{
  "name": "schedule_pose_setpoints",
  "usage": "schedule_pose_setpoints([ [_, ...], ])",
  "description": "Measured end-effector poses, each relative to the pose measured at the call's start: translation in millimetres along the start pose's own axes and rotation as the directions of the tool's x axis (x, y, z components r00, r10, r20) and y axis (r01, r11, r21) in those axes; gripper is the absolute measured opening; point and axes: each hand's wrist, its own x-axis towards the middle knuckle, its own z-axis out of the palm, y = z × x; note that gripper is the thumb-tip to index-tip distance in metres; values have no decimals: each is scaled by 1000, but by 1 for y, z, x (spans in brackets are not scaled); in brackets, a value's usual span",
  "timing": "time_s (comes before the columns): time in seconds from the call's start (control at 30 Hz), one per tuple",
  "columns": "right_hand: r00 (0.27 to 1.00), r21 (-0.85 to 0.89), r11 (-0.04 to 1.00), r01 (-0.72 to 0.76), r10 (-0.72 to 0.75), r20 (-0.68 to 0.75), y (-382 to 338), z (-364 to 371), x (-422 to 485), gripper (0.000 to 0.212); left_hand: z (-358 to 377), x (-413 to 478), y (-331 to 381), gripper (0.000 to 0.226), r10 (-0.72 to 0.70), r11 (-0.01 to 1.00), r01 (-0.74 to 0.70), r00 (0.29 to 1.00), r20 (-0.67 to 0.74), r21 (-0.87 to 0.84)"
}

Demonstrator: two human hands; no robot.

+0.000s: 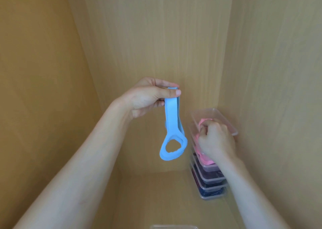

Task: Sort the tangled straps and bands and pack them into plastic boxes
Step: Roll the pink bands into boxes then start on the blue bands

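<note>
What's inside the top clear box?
A pink strap sits in the top box, with the right hand gripping it. The hand covers the box's middle, so anything else there is hidden.

Two bare forearms (83, 159), left hand (148, 96), right hand (216, 140), short-trimmed thumbnail (178, 92).

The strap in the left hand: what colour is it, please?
The strap is light blue; head view shows it.

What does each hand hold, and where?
Left hand pinches the blue strap at its top. Right hand grips the pink band in the top box; exact spot hidden.
</note>
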Motion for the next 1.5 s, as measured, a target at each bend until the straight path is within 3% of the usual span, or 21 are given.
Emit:
schedule_pose_setpoints([
  [0.1, 996, 43, 998, 37, -34, -84, -5, -10, -5, 25, 0, 0, 0, 27, 2, 1000, -2, 1000, 4, 0],
  [0.2, 979, 345, 924, 164, -111, -170, -14, -20, -13, 27, -1, 0, 1, 28, 10, 1000, -10, 1000, 7, 0],
  [0.3, 969, 674, 728, 124, -235, 75, -25, -19, -20, 56, -3, -1, 3, 34, 29, 1000, -29, 999, 18, -2],
  [0.43, 879, 787, 616, -42, -351, 322, -26, -4, -21, 63, -5, 0, 3, 42, 23, 999, -22, 999, 42, -24],
  [0.6, 813, 857, 466, -221, -397, 426, -18, 15, -24, 55, -5, 2, 2, 24, -54, 997, 54, 998, 13, -56],
  [0.73, 795, 871, 395, -291, -407, 450, -16, 28, -28, 47, -6, 7, -3, 29, -98, 995, 96, 995, -33, -36],
  [1.03, 793, 826, 473, -307, -353, 497, -15, 38, -37, 20, -25, 16, -21, 13, -204, 978, 203, 978, -34, -46],
  [1.23, 794, 829, 441, -344, -334, 508, -7, 30, -35, 25, -48, 18, -57, 5, -360, 928, 333, 919, -161, -168],
  [1.4, 829, 802, 547, -241, -314, 463, -8, 18, -25, 28, -47, 5, -115, 13, -524, 846, 475, 825, -213, -241],
  [1.5, 847, 772, 600, -212, -280, 451, -11, 17, -21, 32, -30, -7, -146, 14, -562, 821, 515, 806, -184, -248],
])
